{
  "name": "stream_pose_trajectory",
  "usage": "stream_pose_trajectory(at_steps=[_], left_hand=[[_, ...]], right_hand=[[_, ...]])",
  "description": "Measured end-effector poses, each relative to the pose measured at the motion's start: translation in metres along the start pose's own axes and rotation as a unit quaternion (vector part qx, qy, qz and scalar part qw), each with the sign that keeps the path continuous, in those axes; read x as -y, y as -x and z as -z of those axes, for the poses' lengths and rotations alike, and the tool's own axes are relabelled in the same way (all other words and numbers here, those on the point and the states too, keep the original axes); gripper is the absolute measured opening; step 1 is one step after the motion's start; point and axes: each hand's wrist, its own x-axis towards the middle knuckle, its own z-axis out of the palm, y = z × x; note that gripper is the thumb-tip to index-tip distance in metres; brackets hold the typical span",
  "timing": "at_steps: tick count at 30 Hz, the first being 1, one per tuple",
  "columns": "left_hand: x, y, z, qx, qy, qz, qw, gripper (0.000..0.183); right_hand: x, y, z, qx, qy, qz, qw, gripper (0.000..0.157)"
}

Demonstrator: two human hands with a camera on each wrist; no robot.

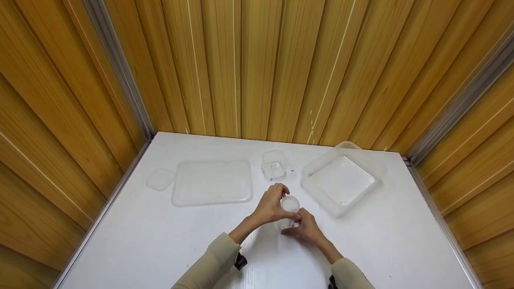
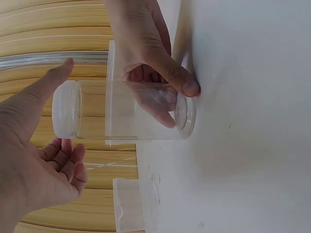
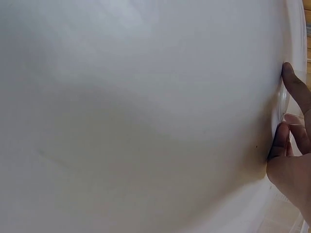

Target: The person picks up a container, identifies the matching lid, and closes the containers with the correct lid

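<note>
A clear cylindrical jar (image 2: 126, 111) with a translucent white screw lid (image 2: 64, 109) stands upright on the white table. My left hand (image 1: 270, 206) reaches round the lid from the left, its fingertips at the lid's side. In the left wrist view the thumb stretches past the opposite edge of the lid. Down by the base, my right hand (image 1: 307, 229) holds the jar between thumb and fingers. The right wrist view catches only part of that right hand (image 3: 294, 160) at its edge, and most of the jar lies outside it.
Behind the jar stands a small clear container (image 1: 274, 165). A large translucent tub (image 1: 321, 200) sits at the back right, turned at an angle. To the left lie a large rectangular lid (image 1: 213, 182) and a small square lid (image 1: 160, 179). Wood-patterned walls (image 1: 257, 72) enclose the table (image 1: 152, 241).
</note>
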Motion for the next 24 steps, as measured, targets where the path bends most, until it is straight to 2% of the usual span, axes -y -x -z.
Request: stream_pose_trajectory(at_steps=[4, 8, 15, 19, 22, 24], left_hand=[[0.002, 0.002, 0.001, 0.01, 0.018, 0.002, 0.9998, 0.066], [0.006, 0.006, 0.006, 0.026, 0.048, -0.024, 0.9982, 0.065], [0.013, 0.01, 0.022, 0.069, 0.08, -0.065, 0.9923, 0.07], [0.014, 0.008, 0.019, 0.096, 0.116, -0.071, 0.986, 0.076], [0.012, 0.009, 0.011, 0.084, 0.11, -0.054, 0.9889, 0.089], [0.012, 0.011, 0.006, 0.046, 0.069, -0.042, 0.9957, 0.096]], right_hand=[[0.0, 0.0, -0.001, 0.006, 0.003, 0.008, 1.0, 0.05], [0.001, 0.002, -0.001, 0.006, -0.002, 0.023, 1.0, 0.05], [0.003, 0.001, -0.003, 0.022, -0.026, 0.018, 0.999, 0.053], [0.001, 0.0, 0.0, 0.022, -0.027, 0.014, 0.999, 0.054], [-0.002, -0.001, 0.003, 0.019, -0.018, 0.015, 1.0, 0.056], [-0.002, -0.003, 0.002, 0.017, -0.016, 0.017, 1.0, 0.057]])
